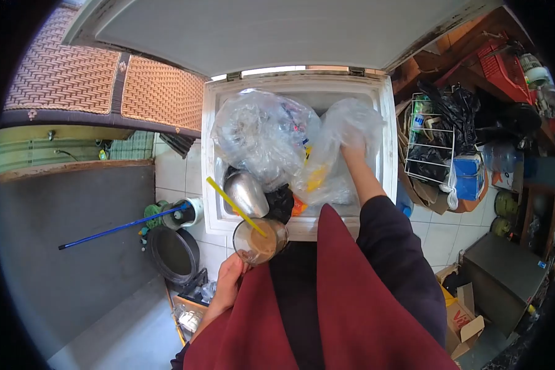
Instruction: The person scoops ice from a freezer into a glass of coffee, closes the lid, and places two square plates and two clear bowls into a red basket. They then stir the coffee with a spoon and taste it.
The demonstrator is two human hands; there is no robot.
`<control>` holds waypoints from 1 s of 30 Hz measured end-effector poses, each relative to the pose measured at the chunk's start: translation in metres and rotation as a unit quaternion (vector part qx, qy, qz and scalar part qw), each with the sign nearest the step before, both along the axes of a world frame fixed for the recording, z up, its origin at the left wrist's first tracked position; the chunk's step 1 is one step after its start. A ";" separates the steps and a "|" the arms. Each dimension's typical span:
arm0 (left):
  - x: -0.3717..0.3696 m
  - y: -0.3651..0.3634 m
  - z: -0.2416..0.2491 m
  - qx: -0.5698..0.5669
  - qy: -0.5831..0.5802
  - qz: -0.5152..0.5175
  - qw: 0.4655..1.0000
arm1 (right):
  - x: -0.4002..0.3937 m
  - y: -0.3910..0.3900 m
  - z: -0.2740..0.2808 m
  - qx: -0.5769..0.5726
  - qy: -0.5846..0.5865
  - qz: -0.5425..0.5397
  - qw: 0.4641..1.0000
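My left hand point(229, 275) grips the handle of a glass mug point(260, 242) with a brown drink and a yellow straw point(235, 206) in it. The mug is at the front edge of an open chest freezer point(209, 185). My right hand point(353, 140) reaches into a clear plastic bag point(351, 120) at the freezer's right side; the plastic blurs its fingers. Another large clear bag point(253, 132) fills the left side, above a silver metal container point(246, 192) and a black bag point(280, 203).
The raised freezer lid point(246, 31) spans the top. At the right stand a white wire rack point(430, 139), a blue box point(467, 176) and a cardboard box point(465, 320). A blue-handled pole point(117, 229) and a round black pan point(174, 254) are at the left.
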State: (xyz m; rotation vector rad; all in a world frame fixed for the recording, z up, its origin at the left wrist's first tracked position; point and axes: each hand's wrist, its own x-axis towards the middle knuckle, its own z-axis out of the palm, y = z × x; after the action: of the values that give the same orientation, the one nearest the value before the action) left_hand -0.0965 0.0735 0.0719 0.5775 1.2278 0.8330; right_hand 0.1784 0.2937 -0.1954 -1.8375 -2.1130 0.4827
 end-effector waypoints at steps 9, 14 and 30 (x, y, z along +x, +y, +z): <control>-0.002 -0.007 -0.004 0.013 -0.008 0.029 0.999 | 0.017 0.009 -0.117 -0.189 -0.083 -0.100 0.973; -0.007 -0.001 0.010 -0.018 0.026 0.023 0.999 | 0.000 0.022 -0.053 -0.289 -0.076 -0.100 0.949; -0.007 0.008 -0.006 -0.004 -0.017 0.022 1.000 | -0.010 -0.050 0.034 -0.218 0.011 -0.128 0.967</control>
State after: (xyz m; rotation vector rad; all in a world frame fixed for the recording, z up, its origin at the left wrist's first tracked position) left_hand -0.1036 0.0815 0.0655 0.5306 1.2164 0.8710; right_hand 0.1684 0.2435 -0.1611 -2.2853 -1.8169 0.9552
